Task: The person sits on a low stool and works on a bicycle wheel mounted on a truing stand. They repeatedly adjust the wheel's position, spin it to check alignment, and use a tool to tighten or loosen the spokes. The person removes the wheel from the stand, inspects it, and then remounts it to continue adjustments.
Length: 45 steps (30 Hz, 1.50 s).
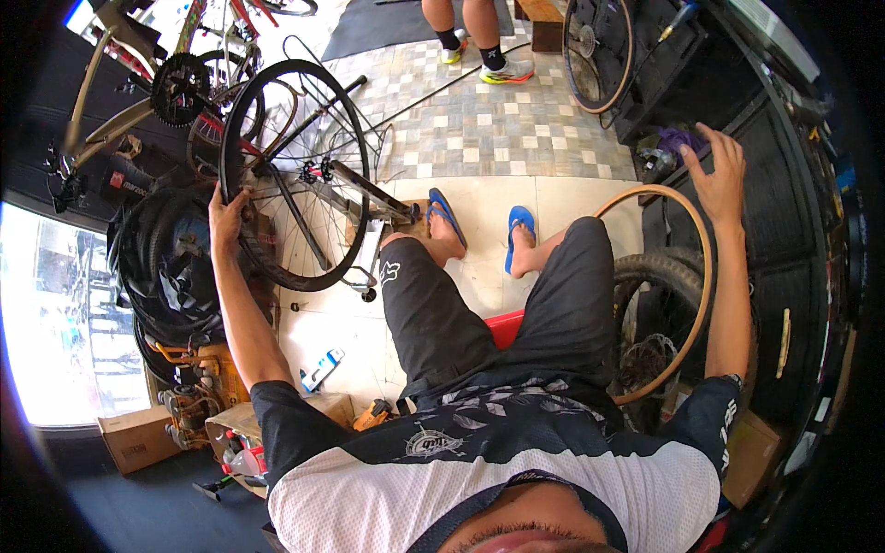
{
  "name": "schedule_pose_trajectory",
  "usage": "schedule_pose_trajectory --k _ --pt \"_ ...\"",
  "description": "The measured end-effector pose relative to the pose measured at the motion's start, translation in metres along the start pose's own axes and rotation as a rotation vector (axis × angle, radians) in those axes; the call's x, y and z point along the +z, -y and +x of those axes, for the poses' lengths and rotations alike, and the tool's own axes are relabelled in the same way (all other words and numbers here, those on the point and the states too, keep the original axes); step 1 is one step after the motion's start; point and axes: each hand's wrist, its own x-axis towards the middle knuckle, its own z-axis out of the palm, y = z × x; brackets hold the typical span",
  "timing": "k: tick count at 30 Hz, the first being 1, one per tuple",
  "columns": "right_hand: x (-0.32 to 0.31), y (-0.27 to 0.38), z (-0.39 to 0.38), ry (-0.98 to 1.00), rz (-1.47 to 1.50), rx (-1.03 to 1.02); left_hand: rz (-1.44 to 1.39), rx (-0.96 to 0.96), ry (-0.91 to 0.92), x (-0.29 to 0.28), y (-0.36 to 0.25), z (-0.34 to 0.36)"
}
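Wheel [316, 172] stands at the left, seemingly mounted on a metal stand [388, 204]. At its left edge, the left hand [228, 217] has thumb and fingers closed around the black rim [228, 158]. A light hold there, fingertips kept to the outer edge, should steady it without pushing it sideways. Far to the right stands a tan hoop [708, 247]; near it, the right hand [719, 182] is raised, fingers apart, gripping nothing, so it seems free to help.
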Motion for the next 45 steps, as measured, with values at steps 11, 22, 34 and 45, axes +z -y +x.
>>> schedule_pose_trajectory --k 11,22,34,45 --pt "0.237 0.189 0.024 0.623 0.847 -0.067 0.031 -0.081 0.004 -0.018 0.002 0.013" --pt "0.611 0.470 -0.122 1.528 0.970 0.682 0.238 -0.400 -0.555 -0.057 0.018 -0.004" --pt "0.667 0.539 -0.155 1.170 1.132 0.602 0.154 -0.488 -0.496 -0.019 -0.033 0.026" --pt "0.513 0.374 -0.024 1.472 0.860 0.247 0.463 -0.445 -0.260 -0.007 -0.124 0.113"
